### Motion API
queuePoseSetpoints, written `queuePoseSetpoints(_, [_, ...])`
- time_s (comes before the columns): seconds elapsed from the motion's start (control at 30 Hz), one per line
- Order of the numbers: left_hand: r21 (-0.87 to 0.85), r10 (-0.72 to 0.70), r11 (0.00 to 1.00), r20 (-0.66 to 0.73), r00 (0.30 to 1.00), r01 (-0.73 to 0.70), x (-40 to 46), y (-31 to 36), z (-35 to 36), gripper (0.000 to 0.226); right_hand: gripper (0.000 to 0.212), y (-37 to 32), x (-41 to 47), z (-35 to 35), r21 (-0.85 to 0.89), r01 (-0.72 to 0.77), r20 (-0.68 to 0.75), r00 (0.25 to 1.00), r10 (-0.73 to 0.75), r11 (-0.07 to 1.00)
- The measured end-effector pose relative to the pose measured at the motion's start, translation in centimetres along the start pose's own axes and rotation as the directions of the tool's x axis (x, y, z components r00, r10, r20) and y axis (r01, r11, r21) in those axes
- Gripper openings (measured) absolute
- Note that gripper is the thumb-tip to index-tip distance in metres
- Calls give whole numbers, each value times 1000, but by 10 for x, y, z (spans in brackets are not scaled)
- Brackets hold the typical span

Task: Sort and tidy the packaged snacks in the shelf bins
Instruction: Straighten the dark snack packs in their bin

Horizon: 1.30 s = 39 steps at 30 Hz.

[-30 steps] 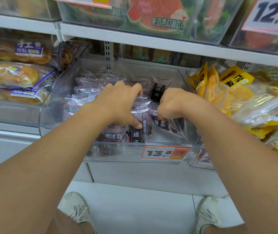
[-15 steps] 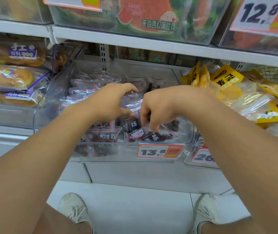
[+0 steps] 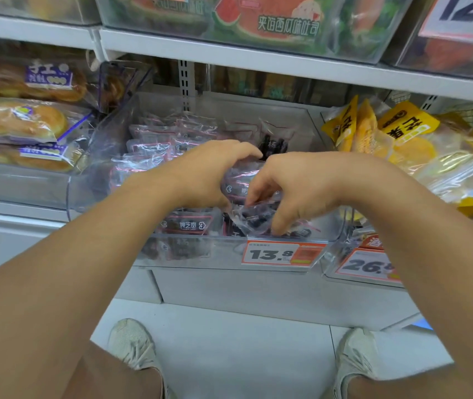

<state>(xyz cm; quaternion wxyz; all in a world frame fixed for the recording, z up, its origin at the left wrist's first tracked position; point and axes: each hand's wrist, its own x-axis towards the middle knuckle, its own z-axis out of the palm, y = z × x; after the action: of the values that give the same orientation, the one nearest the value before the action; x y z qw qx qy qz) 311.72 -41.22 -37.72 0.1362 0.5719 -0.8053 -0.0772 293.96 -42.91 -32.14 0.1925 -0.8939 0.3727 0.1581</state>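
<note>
Both our hands are inside the clear plastic bin [image 3: 106, 156] on the middle shelf, over rows of dark snack packets [image 3: 154, 146] in clear wrap with pink trim. Our left hand [image 3: 206, 174] is curled over the top of the standing packets in the middle of the bin, fingers bent down behind them, thumb toward the front; it looks to be holding the stack, though the fingertips are hidden. Our right hand [image 3: 293, 188] sits just beside it, touching or nearly touching at the knuckles, and pinches one loose packet [image 3: 254, 218] between thumb and fingers (clear bag, dark pieces inside). That packet hangs tilted at the front right of the bin, just above the price tag [image 3: 284, 253] reading 13.8. Another packet [image 3: 190, 224] stands against the front wall, left of the pinched one, label facing us.

Left bin holds bread loaves [image 3: 19, 122] in clear bags with purple labels. Right bin holds yellow snack bags [image 3: 396, 131], piled loosely, with a second tag [image 3: 369, 266] starting 26 below. Upper shelf carries watermelon-print packs [image 3: 258, 21] and a 12-something tag [image 3: 465, 12], cut off by the frame edge. Below, white floor and our two pale shoes [image 3: 131, 344].
</note>
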Motion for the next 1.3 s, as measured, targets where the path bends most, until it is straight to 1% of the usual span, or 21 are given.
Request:
queuePoseSetpoints(0.07, [-23, 36, 999, -33, 999, -37, 1, -2, 2, 92, 53, -5, 7, 6, 20, 25, -18, 1000, -25, 999])
queuePoseSetpoints(0.17, [-17, -29, 999, -30, 999, 29, 0, -10, 1, 98, 61, -2, 12, 18, 55, 42, -203, 979, -30, 998])
queuePoseSetpoints(0.2, [-18, -43, 999, -22, 999, 43, -1, -12, -1, 99, 59, 1, 11, 22, 83, 51, -265, 964, -27, 995])
queuePoseSetpoints(0.27, [-39, -53, 998, -13, 999, 53, -4, -13, -3, 96, 51, 6, 5, 30, 165, 74, -277, 961, -26, 984])
queuePoseSetpoints(0.33, [-76, -61, 995, -14, 998, 59, -7, -14, -5, 86, 41, 9, 0, 36, 220, 94, -255, 966, -35, 971])
queuePoseSetpoints(0.37, [-85, -63, 994, -16, 998, 61, -8, -15, -5, 79, 37, 10, -3, 36, 207, 100, -269, 962, -41, 973])
queuePoseSetpoints(0.47, [-45, -38, 998, -31, 999, 37, -8, -16, -5, 49, 30, 8, -8, 31, 76, 84, -319, 946, -56, 994])
queuePoseSetpoints(0.5, [-28, -34, 999, -40, 999, 32, -8, -17, -5, 40, 29, 5, -8, 30, 15, 67, -300, 952, -59, 998])
queuePoseSetpoints(0.57, [6, -42, 999, -51, 998, 42, -7, -18, -3, 27, 33, -1, -3, 31, -107, 9, -191, 981, -29, 994])
queuePoseSetpoints(0.63, [46, -53, 997, -53, 997, 56, -6, -17, -1, 24, 45, -9, 4, 32, -139, -32, -66, 998, 23, 990])
queuePoseSetpoints(0.7, [68, -59, 996, -57, 997, 63, -5, -14, 0, 25, 50, -11, 5, 25, 18, -24, 5, 1000, 24, 1000])
queuePoseSetpoints(0.77, [58, -66, 996, -61, 996, 69, -4, -13, 0, 23, 48, -7, -1, 12, 308, -54, 14, 999, 52, 950])
queuePoseSetpoints(0.83, [28, -68, 997, -82, 994, 70, -4, -14, -2, 29, 41, 0, -2, 5, 458, -100, -106, 980, 166, 883])
queuePoseSetpoints(0.87, [9, -68, 998, -103, 992, 70, -4, -15, -3, 37, 40, 5, 3, 6, 471, -126, -210, 945, 250, 873])
queuePoseSetpoints(0.93, [-34, -96, 995, -178, 979, 91, -4, -15, -7, 50, 41, 12, 20, 10, 414, -198, -387, 845, 368, 889])
queuePoseSetpoints(0.97, [-38, -125, 992, -220, 967, 120, -5, -15, -8, 52, 45, 14, 29, 12, 380, -234, -408, 826, 389, 895])
queuePoseSetpoints(1.03, [-8, -204, 978, -261, 944, 209, -7, -17, -10, 53, 55, 13, 44, 17, 402, -265, -298, 867, 399, 876])
queuePoseSetpoints(1.1, [28, -315, 945, -205, 927, 327, -9, -20, -10, 54, 64, 10, 52, 19, 518, -274, -177, 892, 415, 810])
queuePoseSetpoints(1.17, [33, -393, 915, -160, 906, 403, -10, -21, -10, 51, 69, 10, 56, 19, 563, -279, -172, 881, 441, 778])
queuePoseSetpoints(1.23, [17, -428, 899, -167, 888, 437, -9, -21, -12, 47, 53, 12, 58, 19, 606, -241, -230, 860, 457, 758])
queuePoseSetpoints(1.3, [-9, -461, 885, -160, 873, 465, -10, -20, -14, 43, 29, 14, 57, 18, 730, -143, -241, 862, 447, 669])
